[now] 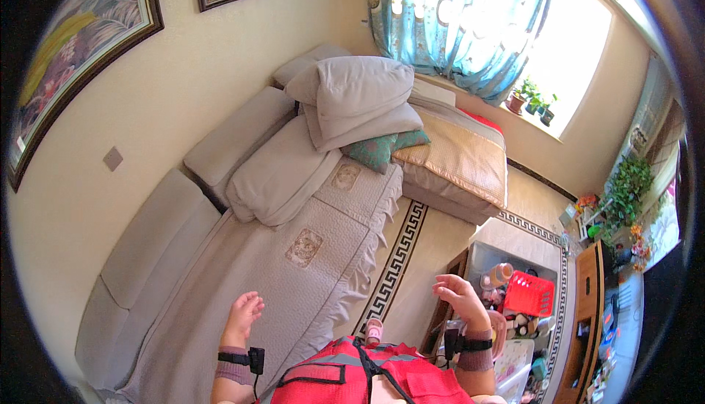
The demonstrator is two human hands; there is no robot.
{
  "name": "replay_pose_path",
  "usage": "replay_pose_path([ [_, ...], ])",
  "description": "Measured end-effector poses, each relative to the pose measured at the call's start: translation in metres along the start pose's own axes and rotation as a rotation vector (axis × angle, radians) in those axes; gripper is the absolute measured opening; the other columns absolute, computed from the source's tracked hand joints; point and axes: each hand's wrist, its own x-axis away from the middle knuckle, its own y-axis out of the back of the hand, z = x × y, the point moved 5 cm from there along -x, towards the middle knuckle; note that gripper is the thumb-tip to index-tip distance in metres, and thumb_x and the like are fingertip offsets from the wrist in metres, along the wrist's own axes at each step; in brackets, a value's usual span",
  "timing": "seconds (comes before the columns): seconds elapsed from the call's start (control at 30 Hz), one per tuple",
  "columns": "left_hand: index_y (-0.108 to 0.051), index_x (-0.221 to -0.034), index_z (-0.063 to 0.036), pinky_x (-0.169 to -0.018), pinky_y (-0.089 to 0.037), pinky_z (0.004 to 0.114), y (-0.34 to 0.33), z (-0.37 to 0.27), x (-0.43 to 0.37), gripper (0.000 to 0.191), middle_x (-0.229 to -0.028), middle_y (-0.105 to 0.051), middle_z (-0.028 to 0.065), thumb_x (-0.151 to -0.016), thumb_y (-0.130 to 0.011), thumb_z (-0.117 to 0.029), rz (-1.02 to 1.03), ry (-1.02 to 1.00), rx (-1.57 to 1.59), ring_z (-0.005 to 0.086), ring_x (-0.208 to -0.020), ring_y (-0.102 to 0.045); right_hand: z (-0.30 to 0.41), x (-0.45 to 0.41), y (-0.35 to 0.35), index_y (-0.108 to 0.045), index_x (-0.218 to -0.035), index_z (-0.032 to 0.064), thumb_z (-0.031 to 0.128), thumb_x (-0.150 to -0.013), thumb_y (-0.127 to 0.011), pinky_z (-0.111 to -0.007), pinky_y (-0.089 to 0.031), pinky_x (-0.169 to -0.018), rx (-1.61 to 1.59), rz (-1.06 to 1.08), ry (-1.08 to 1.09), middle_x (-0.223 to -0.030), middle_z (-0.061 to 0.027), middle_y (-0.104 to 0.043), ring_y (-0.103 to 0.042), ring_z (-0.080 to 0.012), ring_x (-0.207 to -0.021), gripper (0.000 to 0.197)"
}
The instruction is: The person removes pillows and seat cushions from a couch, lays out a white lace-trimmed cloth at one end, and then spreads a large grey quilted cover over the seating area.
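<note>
My left hand (pixel 244 316) is held over the seat of a grey sofa (pixel 231 288), fingers a little curled, with nothing in it. My right hand (pixel 458 295) is raised between the sofa and a low table (pixel 484 251); its fingers are bent and spread, and it holds nothing. A quilted, ruffle-edged cover (pixel 336 222) lies on the seat. Farther along, several grey cushions (pixel 363 84) are piled up, with a long grey cushion (pixel 283 178) before them and a green patterned pillow (pixel 370 151) beneath.
The low table bears a red plastic basket (pixel 529 292), a jar (pixel 500 274) and many small things. A chaise section (pixel 457 156) with a tan cover stands by the window. A wooden cabinet (pixel 586 288) is at the right, near potted plants. Patterned floor tiles (pixel 402 250) run between sofa and table.
</note>
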Motion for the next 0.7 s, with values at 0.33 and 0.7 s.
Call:
replay_pose_path([
  [0.33,-0.052,-0.118,-0.0068,-0.075,-0.046,0.027,-0.133,-0.047,-0.066,0.031,-0.105,-0.061,0.0041,-0.091,-0.057,-0.022,0.105,-0.02,-0.004,0.0126,-0.091,-0.059,0.064,-0.149,0.086,-0.054,-0.116,-0.0022,0.008,-0.089,-0.059,-0.024,-0.046,-0.083,0.054,0.033,0.08,-0.097,-0.0045,-0.064,-0.058,-0.0108,-0.09,0.029],
  [0.7,-0.055,-0.108,-0.0105,-0.069,-0.047,0.029,-0.17,-0.087,-0.192,0.021,-0.094,-0.062,0.0021,-0.091,-0.056,-0.022,0.003,-0.033,0.154,0.0132,-0.085,-0.06,0.097,-0.249,0.12,-0.054,-0.118,0.0004,0.008,-0.089,-0.06,-0.025,-0.046,-0.084,0.045,0.102,0.156,-0.1,-0.0043,-0.063,-0.059,-0.012,-0.093,0.031],
])
